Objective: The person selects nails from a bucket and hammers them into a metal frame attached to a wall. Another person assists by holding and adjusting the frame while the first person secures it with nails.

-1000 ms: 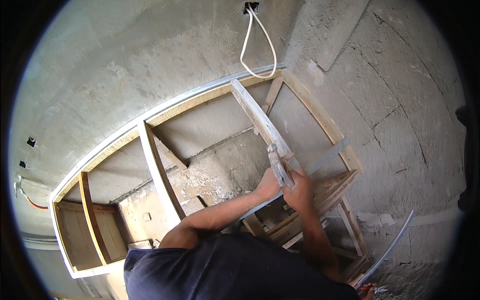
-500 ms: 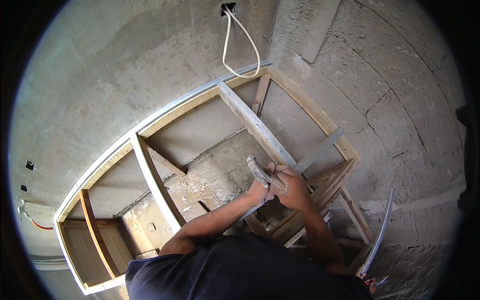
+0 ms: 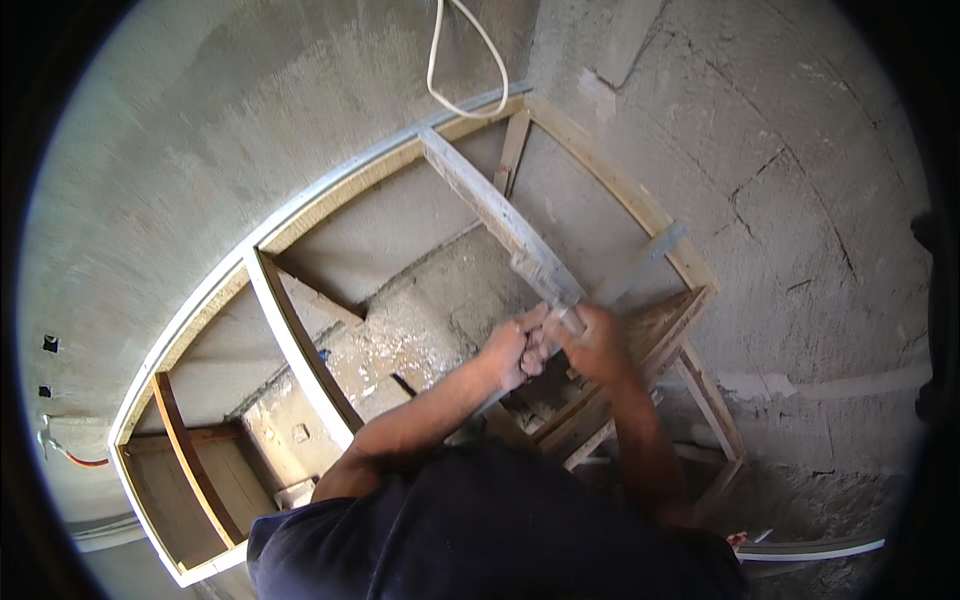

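My right hand (image 3: 592,345) is closed around a hammer (image 3: 572,318), whose head end is blurred over the bar beside it. Close by on its left, my left hand (image 3: 513,352) has its fingers curled in; anything inside them is too small to make out. Both hands are at the near end of a grey metal bar (image 3: 500,215), which spans from the wall rail towards me. A short metal strip (image 3: 650,260) slants from the wooden side rail (image 3: 605,180) down towards my right hand.
A timber frame with a metal-edged rim (image 3: 330,210) runs along the wall, divided by a white crossbar (image 3: 295,330) and a brown slat (image 3: 185,450). A cable loop (image 3: 435,75) hangs above. Lower right lies a long metal strip (image 3: 815,550) near a small red object (image 3: 737,540).
My hands have parted slightly, and the hammer has moved up onto the metal bar. At lower right, the long metal strip has swung from upright to nearly level. The view has shifted slightly.
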A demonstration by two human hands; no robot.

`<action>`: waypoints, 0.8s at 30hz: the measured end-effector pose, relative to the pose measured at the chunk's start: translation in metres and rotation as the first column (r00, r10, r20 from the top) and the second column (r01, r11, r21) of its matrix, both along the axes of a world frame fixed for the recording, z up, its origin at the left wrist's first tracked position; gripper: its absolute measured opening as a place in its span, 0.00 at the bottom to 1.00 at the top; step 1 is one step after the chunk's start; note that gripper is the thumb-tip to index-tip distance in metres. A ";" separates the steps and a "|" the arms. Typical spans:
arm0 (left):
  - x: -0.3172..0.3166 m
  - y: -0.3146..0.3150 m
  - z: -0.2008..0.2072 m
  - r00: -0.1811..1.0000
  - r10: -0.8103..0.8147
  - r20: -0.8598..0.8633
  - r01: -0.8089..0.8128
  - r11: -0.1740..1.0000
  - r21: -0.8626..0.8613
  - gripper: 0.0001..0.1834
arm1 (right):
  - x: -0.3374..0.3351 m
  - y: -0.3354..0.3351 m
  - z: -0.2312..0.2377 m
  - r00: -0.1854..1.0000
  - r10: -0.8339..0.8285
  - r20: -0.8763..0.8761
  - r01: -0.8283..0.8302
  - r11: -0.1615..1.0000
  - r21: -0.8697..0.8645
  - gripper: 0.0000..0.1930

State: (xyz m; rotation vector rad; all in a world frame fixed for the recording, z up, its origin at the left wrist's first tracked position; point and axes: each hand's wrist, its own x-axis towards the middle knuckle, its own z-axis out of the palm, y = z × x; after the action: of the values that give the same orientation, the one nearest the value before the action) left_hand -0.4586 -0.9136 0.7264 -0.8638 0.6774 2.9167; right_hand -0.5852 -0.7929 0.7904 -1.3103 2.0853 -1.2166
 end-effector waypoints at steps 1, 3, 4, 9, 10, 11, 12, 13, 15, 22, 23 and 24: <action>-0.001 -0.004 0.000 1.000 0.020 0.006 -0.019 0.998 -0.058 0.16 | -0.001 -0.001 0.000 1.000 -0.012 0.003 0.012 0.999 -0.040 0.10; -0.002 -0.015 0.003 0.998 0.039 -0.038 -0.044 0.991 -0.128 0.13 | -0.008 -0.005 0.002 0.996 -0.020 0.088 0.030 0.994 -0.105 0.09; -0.001 -0.021 0.006 0.996 0.039 -0.079 -0.049 0.990 -0.131 0.12 | -0.010 -0.006 0.003 0.994 -0.036 0.101 0.047 0.992 -0.114 0.07; -0.004 -0.043 0.023 0.989 0.023 -0.149 -0.062 0.963 -0.264 0.04 | -0.013 -0.019 0.008 0.996 -0.087 0.023 0.089 0.991 -0.101 0.07; -0.004 -0.048 0.026 0.988 -0.019 -0.153 -0.030 0.949 -0.314 0.04 | -0.012 -0.022 0.008 0.996 -0.089 0.015 0.090 0.990 -0.108 0.07; -0.003 -0.054 0.029 0.986 -0.061 -0.154 0.001 0.932 -0.363 0.04 | -0.013 -0.025 0.009 0.996 -0.083 0.034 0.087 0.991 -0.106 0.07; -0.002 -0.058 0.032 0.985 -0.100 -0.139 0.034 0.910 -0.413 0.04 | -0.014 -0.027 0.008 0.995 -0.080 0.056 0.086 0.991 -0.101 0.07; -0.003 -0.062 0.033 0.982 -0.122 -0.142 0.045 0.890 -0.454 0.05 | -0.015 -0.029 0.007 0.993 -0.077 0.093 0.085 0.993 -0.084 0.07; -0.009 -0.069 0.035 0.977 -0.174 -0.123 0.081 0.837 -0.541 0.06 | -0.021 -0.030 0.003 0.992 -0.067 0.109 0.071 0.997 -0.029 0.07; -0.038 -0.089 0.025 0.968 -0.191 -0.165 0.026 0.724 -0.689 0.02 | -0.034 -0.053 0.014 0.995 -0.080 0.061 0.084 0.994 -0.069 0.09; -0.043 -0.099 0.020 0.981 -0.112 -0.160 -0.047 0.659 -0.751 0.01 | -0.035 -0.058 0.026 0.992 -0.101 0.081 0.105 0.993 -0.053 0.11; -0.050 -0.117 0.014 0.985 -0.037 -0.171 -0.117 0.589 -0.800 0.01 | -0.040 -0.057 0.045 0.978 -0.145 0.150 0.150 0.989 -0.019 0.13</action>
State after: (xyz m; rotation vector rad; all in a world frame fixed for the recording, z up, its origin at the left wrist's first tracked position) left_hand -0.5082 -1.0310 0.7407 -0.6180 2.1353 2.6389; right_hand -0.6252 -0.8494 0.8356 -1.0581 2.0949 -1.3688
